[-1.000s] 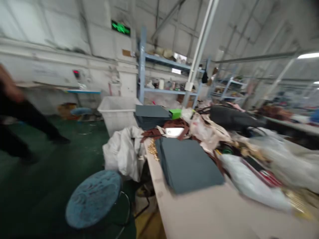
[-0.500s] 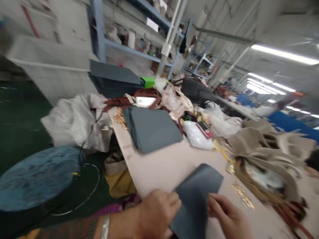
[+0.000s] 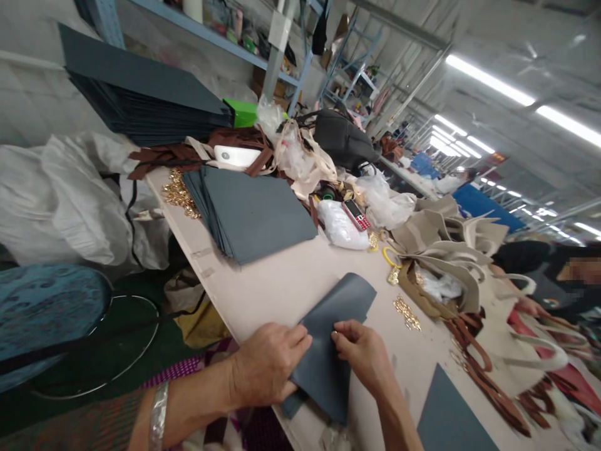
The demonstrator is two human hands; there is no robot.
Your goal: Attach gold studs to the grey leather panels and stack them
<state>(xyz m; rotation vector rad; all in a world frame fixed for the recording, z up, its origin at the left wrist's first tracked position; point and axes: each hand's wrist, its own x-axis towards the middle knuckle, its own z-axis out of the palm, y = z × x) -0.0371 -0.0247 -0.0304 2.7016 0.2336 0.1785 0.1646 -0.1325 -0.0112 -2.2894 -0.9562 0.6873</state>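
Observation:
A dark grey leather-like sheet is bent and tilted over the near part of the table, its upper end curling over. My left hand is closed on the sheet's left edge, thumb and fingers pressed together. On the opposite side, my right hand pinches at the sheet's right edge. A tiny pale speck shows at its fingertips, too small to name. Farther up the table lies a stack of similar dark grey sheets. A small pile of gold metal fittings lies right of the held sheet.
Another dark grey sheet lies at lower right. Beige bags with brown straps crowd the right side, near another person. More gold fittings, a phone and a taller stack stand farther back. A blue stool is left.
The view has swung rightward and down, sharpening and bringing the lower-right sheet and the other person into sight. Both hands still hold the sheet; my right fingertips now lie farther in over it.

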